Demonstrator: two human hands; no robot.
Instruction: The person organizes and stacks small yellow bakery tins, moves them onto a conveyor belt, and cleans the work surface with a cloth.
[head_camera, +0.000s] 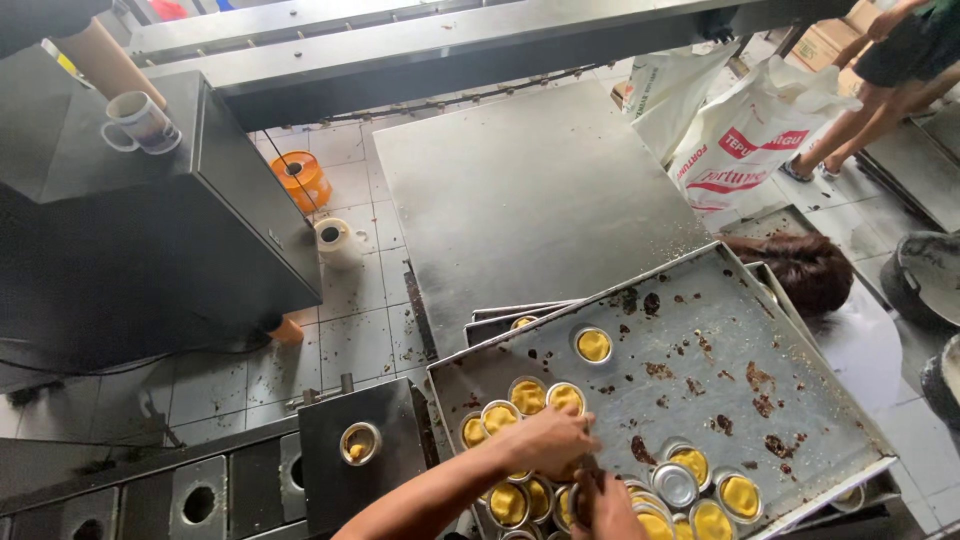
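Note:
A large, stained metal baking tray (700, 330) lies tilted on a stack of other trays. It carries several small round tins of yellow dough (593, 345), most of them near its front edge, and one empty tin (675, 484). My left hand (545, 440) reaches in from the lower left, palm down, with its fingers curled around a tin in the front cluster. My right hand (603, 508) is just below it at the frame's bottom edge, touching the same cluster. Something small and dark sits between the two hands, and I cannot tell what it is.
A dark machine belt with round holes (198, 503) runs along the lower left, and one hole holds a filled tin (360, 443). Behind the trays is a steel table (530, 190). Another person's dark-haired head (808, 270) is at the right, near white sacks (750, 140). A mug (140, 122) stands on a black cabinet.

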